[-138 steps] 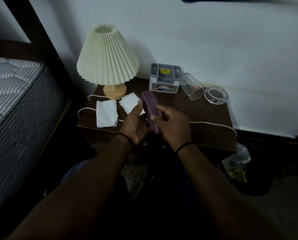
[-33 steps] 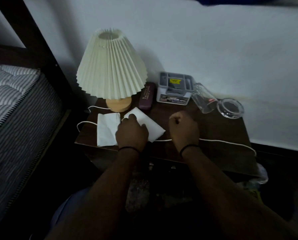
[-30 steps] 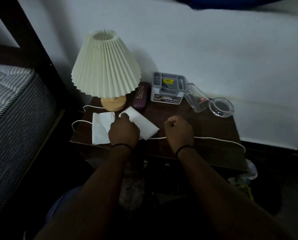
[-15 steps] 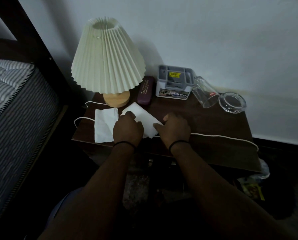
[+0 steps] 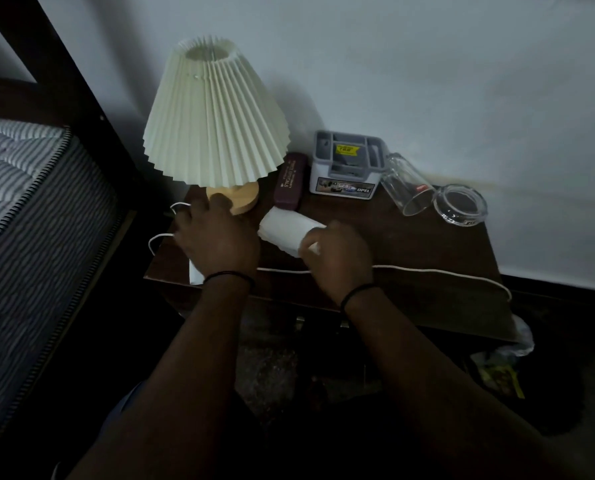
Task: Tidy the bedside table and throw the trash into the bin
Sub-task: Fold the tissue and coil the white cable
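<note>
On the dark wooden bedside table [image 5: 410,244], my right hand [image 5: 337,258] is closed on the near end of a white tissue [image 5: 285,230], which curls up off the tabletop. My left hand [image 5: 216,237] lies palm down with fingers spread over a second white tissue [image 5: 195,276], of which only a corner shows at the table's front left edge. Its fingertips reach toward the lamp's wooden base [image 5: 235,200]. A bin with a plastic bag [image 5: 510,351] stands on the floor at the table's right.
A pleated cream lamp [image 5: 216,126] stands back left, its white cord [image 5: 427,271] trailing along the front. Along the wall sit a purple case [image 5: 291,183], a grey organiser box [image 5: 346,168], a tipped glass [image 5: 407,185] and a glass ashtray [image 5: 460,204]. A mattress [image 5: 22,188] is left.
My left hand slid left off the right tissue onto the left one. My right hand took hold of the right tissue and lifted its edge. Earlier, the purple case was set down beside the lamp.
</note>
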Motion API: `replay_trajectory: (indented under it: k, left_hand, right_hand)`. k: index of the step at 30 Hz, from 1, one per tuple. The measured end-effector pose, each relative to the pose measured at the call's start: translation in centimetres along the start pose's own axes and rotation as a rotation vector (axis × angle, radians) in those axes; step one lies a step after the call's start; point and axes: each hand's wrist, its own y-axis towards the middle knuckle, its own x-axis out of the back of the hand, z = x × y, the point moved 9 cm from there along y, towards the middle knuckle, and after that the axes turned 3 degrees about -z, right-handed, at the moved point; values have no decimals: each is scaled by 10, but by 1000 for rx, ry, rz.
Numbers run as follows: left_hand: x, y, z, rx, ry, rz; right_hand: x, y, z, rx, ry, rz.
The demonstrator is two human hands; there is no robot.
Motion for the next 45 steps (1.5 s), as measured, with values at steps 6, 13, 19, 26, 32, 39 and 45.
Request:
replay_trajectory:
  k: [6, 13, 19, 26, 32, 39, 45]
  left_hand:
    - [-22, -11, 24, 36, 109, 198]
    - [-61, -17, 28, -29, 135, 409]
    - [-69, -19, 23, -34, 53, 471]
    - [-98, -14, 33, -161, 171, 615]
    - [-95, -18, 29, -219, 209, 696]
    - [-86, -11, 25, -196, 136, 732]
    - [-34, 11, 21, -167, 42, 299]
  right_hand:
    - [-21, -22, 24, 100, -96, 139]
    - [-22, -29, 27, 229, -76, 261]
    - [-14, -26, 16, 193, 139, 388]
    - [5, -35, 18, 191, 322, 562]
    - [19, -54, 26, 179, 539, 706]
    - [41, -60, 23, 186, 644, 660]
    - [52, -55, 17, 178, 664, 608]
